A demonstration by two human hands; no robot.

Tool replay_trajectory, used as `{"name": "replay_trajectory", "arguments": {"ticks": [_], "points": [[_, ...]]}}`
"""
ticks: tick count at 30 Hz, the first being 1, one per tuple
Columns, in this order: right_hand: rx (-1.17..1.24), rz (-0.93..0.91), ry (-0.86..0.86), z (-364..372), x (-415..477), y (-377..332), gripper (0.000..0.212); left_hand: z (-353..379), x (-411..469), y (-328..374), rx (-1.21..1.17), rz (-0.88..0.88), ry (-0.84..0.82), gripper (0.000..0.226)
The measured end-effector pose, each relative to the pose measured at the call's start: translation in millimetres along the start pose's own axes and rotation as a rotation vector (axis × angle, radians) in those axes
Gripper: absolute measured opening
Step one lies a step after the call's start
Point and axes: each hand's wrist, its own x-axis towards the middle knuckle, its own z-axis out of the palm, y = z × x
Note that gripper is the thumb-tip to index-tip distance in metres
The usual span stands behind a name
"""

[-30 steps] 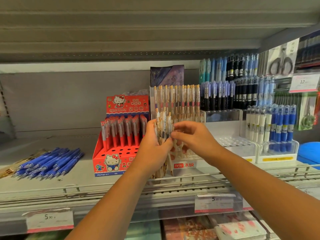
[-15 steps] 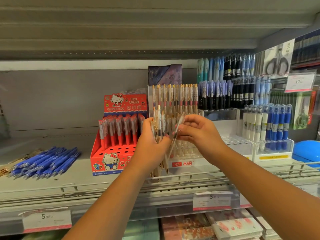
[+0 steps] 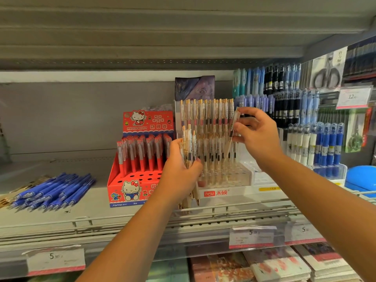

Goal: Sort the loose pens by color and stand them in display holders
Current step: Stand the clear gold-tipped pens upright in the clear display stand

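A clear gold-clipped pen [image 3: 234, 127] is pinched in the right hand [image 3: 259, 136] before the clear holder [image 3: 243, 177], a matching bundle [image 3: 188, 153] is gripped in the left hand [image 3: 179, 169] at its left edge, and a free hole must be found next.

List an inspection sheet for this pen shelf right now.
Surface: grey shelf, wire rail along its front.
Job's things: clear pen bundle; single clear pen; clear holder partly filled; loose blue pens lying at left; red Hello Kitty box with empty holes.
Clutter: nothing seen.
Grips: left hand grips the bundle; right hand pinches the single pen.
Cables: nothing seen.
Surroundings: racked blue and black pens at right; price tags below.
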Motion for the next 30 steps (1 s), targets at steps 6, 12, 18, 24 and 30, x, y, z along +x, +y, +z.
{"name": "replay_trajectory", "arguments": {"ticks": [6,12,18,24,30], "points": [[-0.098,0.016,0.021,0.4,3.8,17.7,0.035,0.0,1.8,-3.0,0.007,0.008,-0.006,0.043],[-0.142,0.144,-0.041,3.2,2.2,30.4,0.035,0.2,3.0,-4.9,-0.007,0.010,-0.021,0.048],[-0.357,0.164,-0.116,5.3,-2.3,39.9,0.039,-1.4,-2.8,2.8,0.028,0.037,-0.076,0.052],[-0.506,0.122,-0.176,5.6,-4.3,43.1,0.035,-2.1,-1.2,-4.4,0.003,0.047,-0.033,0.051],[-0.616,0.076,-0.089,5.3,-7.7,41.5,0.031,-3.1,-3.5,0.3,-0.017,0.070,-0.070,0.048]]}}
